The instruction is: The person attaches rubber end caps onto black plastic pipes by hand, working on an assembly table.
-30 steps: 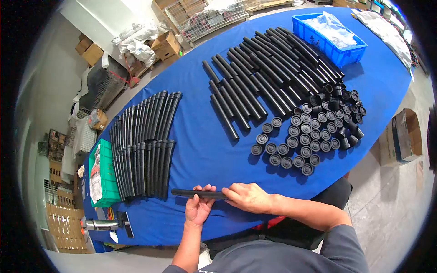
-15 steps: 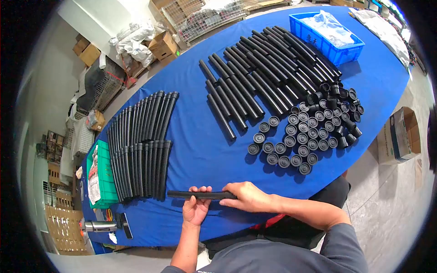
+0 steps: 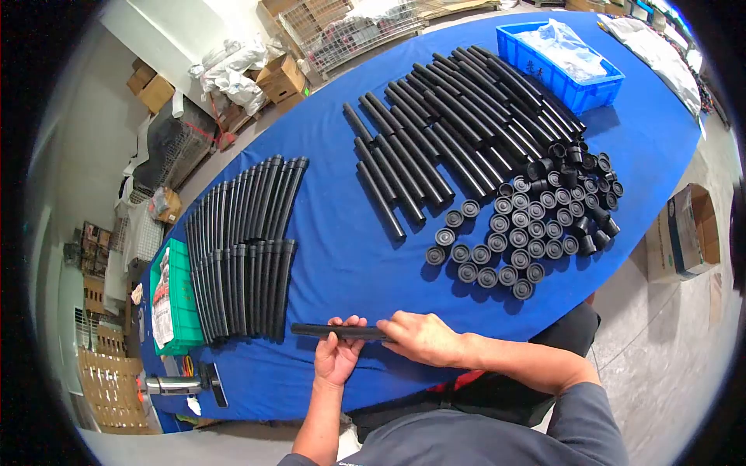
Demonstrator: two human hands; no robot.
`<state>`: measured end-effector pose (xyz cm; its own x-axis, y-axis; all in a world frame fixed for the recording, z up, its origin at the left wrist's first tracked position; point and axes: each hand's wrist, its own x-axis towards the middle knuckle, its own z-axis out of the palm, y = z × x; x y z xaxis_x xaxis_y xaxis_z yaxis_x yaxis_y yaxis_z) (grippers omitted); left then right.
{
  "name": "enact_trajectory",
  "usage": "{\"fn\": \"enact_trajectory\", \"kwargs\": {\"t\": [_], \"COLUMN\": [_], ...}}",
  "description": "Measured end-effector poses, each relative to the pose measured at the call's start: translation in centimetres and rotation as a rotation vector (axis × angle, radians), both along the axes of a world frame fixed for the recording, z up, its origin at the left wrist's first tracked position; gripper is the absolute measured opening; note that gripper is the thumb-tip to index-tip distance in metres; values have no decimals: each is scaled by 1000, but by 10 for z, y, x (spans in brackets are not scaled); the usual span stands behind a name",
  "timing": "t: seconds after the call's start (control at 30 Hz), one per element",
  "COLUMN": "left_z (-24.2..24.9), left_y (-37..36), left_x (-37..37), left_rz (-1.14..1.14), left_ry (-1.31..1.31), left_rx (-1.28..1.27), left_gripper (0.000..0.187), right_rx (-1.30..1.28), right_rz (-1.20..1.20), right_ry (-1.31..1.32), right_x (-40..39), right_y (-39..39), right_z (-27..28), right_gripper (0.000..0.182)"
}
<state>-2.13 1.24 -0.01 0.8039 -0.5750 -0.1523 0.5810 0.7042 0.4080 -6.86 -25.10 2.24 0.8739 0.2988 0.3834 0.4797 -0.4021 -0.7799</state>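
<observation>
A black tube (image 3: 312, 330) lies nearly level across my two hands, low over the blue cloth near the table's front edge. My left hand (image 3: 339, 356) is closed round its middle from below, thumb in front and fingertips behind. At the tube's right end, my right hand (image 3: 421, 339) is closed, its fingers covering that end from view. To the left lie two rows of black tubes with capped ends (image 3: 241, 287). Further up the table are many plain black tubes (image 3: 435, 147), with round black caps (image 3: 519, 239) spread just below them.
A blue crate (image 3: 561, 78) holding clear plastic bags stands at the far right of the blue-covered table (image 3: 350, 287). A green bin (image 3: 183, 303) is at the left, with a phone (image 3: 214, 386) in front. An open cardboard box (image 3: 684, 233) sits on the floor at right.
My right hand has shifted slightly left along the tube, its fingers more bunched at the end. The tube's left end has moved slightly right and up.
</observation>
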Motion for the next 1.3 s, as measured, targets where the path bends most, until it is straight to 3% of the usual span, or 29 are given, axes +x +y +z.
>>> {"fn": "enact_trajectory", "kwargs": {"t": [0.1, 0.2, 0.33, 0.37, 0.47, 0.57, 0.67, 0.7, 0.8, 0.83, 0.93, 0.97, 1.07, 1.1, 1.2, 1.3], "left_z": [-4, 1, 4, 2, -1, 1, -3, -4, 0, 2, 3, 2, 0, 1, 2, -1], "left_y": [3, 0, -1, 1, 2, 0, 2, 2, 1, -1, -1, 0, 0, 0, -2, 1], "left_x": [-2, 0, 0, -1, -1, 0, 0, -1, -1, -2, 0, -1, -2, -2, -1, -1], "left_rz": [1, -15, -4, -5, -3, -1, -12, -15, -13, -8, -15, -18, 1, 0, -8, 1], "left_ry": [-24, -52, 4, 13, -23, -16, -11, -24, -45, -39, -9, 3, -54, -56, -44, -15], "left_rx": [-7, -1, 26, 22, -14, 21, -7, -14, -7, 10, 33, 36, 31, 41, 44, 21], "left_gripper": [30, 30, 30, 30, 31, 31, 31, 31, 30, 29, 28, 28, 29, 29, 30, 31], "right_rx": [-71, 258, -112, -164, 27, 91, -195, -115, 138, 201, -130, -245, 100, 214, 122, -207], "right_rz": [14, 218, -48, -19, 98, 1, 18, 9, 229, 210, -58, -32, 24, 155, 21, 24], "right_ry": [14, 980, -67, -60, 152, -73, -160, -57, 811, 845, -104, -197, 87, 713, 232, -95], "right_x": [-3, 15, 0, -3, 3, 6, 0, -1, 13, 13, 0, -1, 4, 8, 5, -2], "right_y": [-3, -16, -1, -2, -6, -3, -4, -3, -17, -18, 0, -2, -2, -15, -5, -3], "right_z": [8, 33, 5, 9, 5, -3, 5, 10, 36, 38, 3, 8, 1, 40, 10, 15], "right_gripper": [42, 43, 37, 37, 38, 33, 33, 33, 41, 38, 34, 35, 35, 35, 37, 37]}}
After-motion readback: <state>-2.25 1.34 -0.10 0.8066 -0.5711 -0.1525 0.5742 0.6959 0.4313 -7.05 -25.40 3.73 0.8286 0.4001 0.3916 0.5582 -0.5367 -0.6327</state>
